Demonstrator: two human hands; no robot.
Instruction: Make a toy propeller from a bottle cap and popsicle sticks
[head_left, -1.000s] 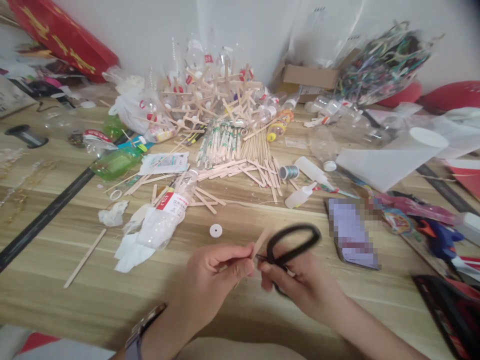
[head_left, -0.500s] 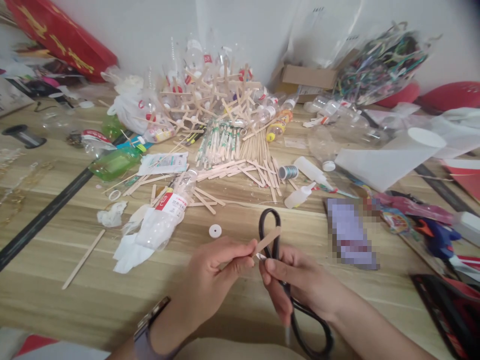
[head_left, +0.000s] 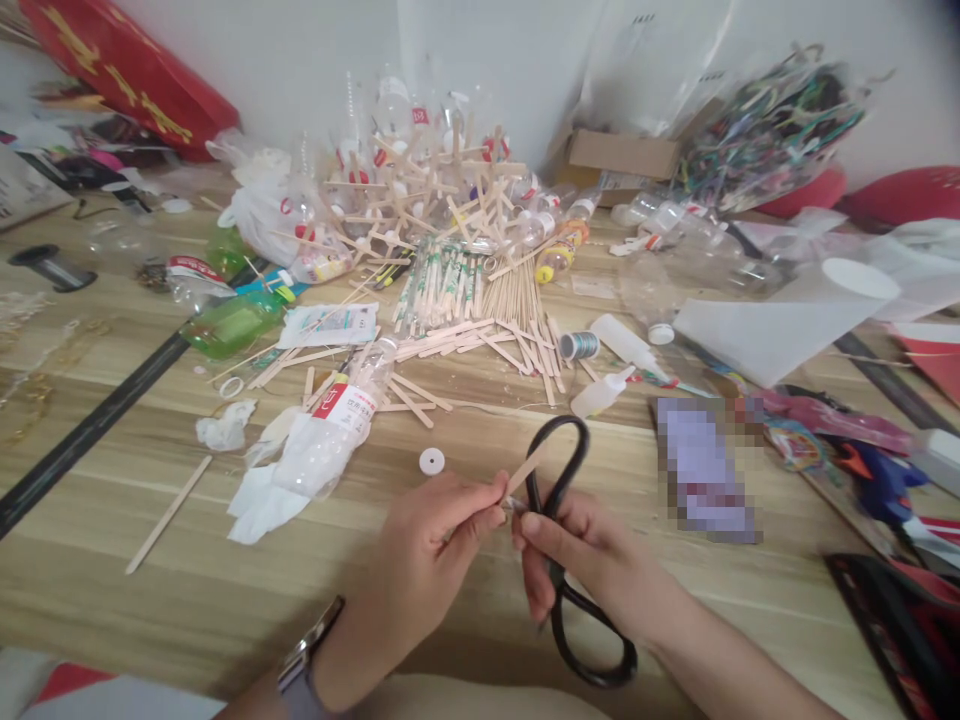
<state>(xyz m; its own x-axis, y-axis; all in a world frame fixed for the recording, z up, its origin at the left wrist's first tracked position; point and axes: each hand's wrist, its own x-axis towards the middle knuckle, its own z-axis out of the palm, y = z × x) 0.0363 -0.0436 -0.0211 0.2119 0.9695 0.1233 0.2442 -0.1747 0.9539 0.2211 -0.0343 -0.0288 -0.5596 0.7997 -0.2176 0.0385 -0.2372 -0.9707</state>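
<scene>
Head view: wooden stick (head_left: 529,467) pinched in the left hand (head_left: 439,540), black-handled scissors (head_left: 556,577) gripped in the right hand (head_left: 589,550).
Left thumb and forefinger grasp the stick near its lower end; its free length projects beyond the fingertips, up and to the right, overlapping the scissors' upper handle loop in this view. Right fingers are wrapped about the scissors at mid-length, loops above and below the grip. A little bright metal shows between the two hands, just beside the stick; contact cannot be determined. On the tabletop (head_left: 82,590), a white disc (head_left: 432,461) lies just beyond the left hand; a loose stick (head_left: 169,515) lies well apart, further left.
</scene>
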